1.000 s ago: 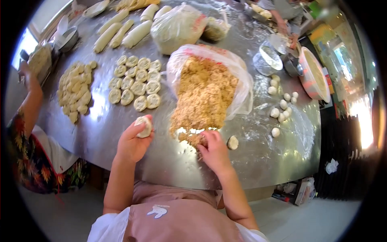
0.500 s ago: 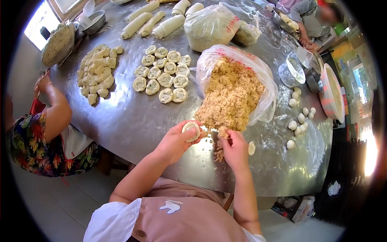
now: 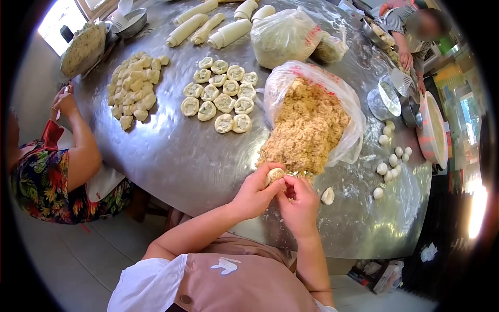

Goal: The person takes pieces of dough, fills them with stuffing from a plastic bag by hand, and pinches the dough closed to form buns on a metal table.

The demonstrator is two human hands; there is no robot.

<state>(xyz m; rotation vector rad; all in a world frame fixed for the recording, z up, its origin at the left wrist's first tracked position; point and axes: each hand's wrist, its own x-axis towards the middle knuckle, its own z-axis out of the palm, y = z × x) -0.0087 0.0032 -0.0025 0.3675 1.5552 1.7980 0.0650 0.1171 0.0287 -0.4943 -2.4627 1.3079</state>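
Observation:
My left hand (image 3: pixel 254 193) is curled around a small round dough wrapper (image 3: pixel 275 175), with thumb and fingers on its rim. Against the wrapper's right edge, my right hand (image 3: pixel 300 204) has its thumb and fingertips pinched together; the fingers partly hide what lies between them. Just beyond both hands, a mound of crumbly tan filling (image 3: pixel 306 127) spills from an open plastic bag (image 3: pixel 349 148) onto the metal table. A small flattened piece of dough (image 3: pixel 327 196) lies right of my right hand.
Filled dough rounds (image 3: pixel 224 103), cut dough pieces (image 3: pixel 134 88) and dough rolls (image 3: pixel 228 34) occupy the left and back. Small dough balls (image 3: pixel 382 168) and a metal pot (image 3: pixel 383 100) stand right. One person (image 3: pixel 78 151) sits at left; another person's hand (image 3: pixel 405 58) is at back right.
My hands have come together at the wrapper; before, the right hand held a pinch of filling apart from it. The view has shifted slightly, and the person at back right has reached toward the large basin.

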